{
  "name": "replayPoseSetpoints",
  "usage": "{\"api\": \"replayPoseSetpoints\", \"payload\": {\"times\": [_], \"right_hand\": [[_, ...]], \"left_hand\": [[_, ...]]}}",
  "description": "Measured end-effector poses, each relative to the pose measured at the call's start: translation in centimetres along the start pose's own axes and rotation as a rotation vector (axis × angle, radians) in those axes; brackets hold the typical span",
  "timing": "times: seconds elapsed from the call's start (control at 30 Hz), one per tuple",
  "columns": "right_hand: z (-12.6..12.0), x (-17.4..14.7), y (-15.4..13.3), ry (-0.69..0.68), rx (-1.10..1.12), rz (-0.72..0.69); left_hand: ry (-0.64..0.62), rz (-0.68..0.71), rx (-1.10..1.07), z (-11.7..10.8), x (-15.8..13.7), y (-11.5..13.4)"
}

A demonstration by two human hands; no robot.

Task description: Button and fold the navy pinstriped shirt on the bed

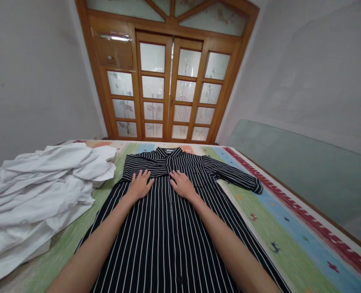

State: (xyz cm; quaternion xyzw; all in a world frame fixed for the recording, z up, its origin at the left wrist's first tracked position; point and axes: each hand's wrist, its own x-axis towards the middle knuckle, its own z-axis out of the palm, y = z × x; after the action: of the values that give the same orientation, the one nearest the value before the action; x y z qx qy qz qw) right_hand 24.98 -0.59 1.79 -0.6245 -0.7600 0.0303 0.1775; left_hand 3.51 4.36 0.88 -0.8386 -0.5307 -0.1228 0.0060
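Note:
A black shirt with white stripes (159, 228) lies spread out front side up, its collar (168, 152) pointing away from me. The sleeve on the left (144, 165) is folded across the chest. On the right, the other sleeve (233, 173) stretches outward over the cover. My left hand (140, 185) rests flat with fingers spread at the lower edge of the folded sleeve. Flat on the shirt's chest near the button line is my right hand (181, 184), its fingers stretched out. Neither hand grips anything. The shirt's bottom hem is out of view.
Crumpled white cloth (43, 195) is piled at the left. Beneath everything is a colourful patterned cover (259, 219). A pale green panel (308, 167) runs along the right side. Wooden doors with glass panes (170, 85) stand beyond the far edge, between pale walls.

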Motion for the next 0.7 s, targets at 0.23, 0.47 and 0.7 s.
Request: {"api": "replayPoseSetpoints", "payload": {"times": [0.23,0.47,0.7], "right_hand": [[0.5,0.0,0.3,0.010,-0.003,0.060],[0.3,-0.2,0.5,0.027,0.009,0.088],[0.3,-0.8,0.7,0.007,-0.021,0.139]], "left_hand": [[0.194,0.246,0.087,-1.3,-1.4,1.7],[0.161,0.166,-0.027,-1.2,-2.4,1.7],[0.373,0.158,-0.050,-1.2,-2.6,1.4]]}}
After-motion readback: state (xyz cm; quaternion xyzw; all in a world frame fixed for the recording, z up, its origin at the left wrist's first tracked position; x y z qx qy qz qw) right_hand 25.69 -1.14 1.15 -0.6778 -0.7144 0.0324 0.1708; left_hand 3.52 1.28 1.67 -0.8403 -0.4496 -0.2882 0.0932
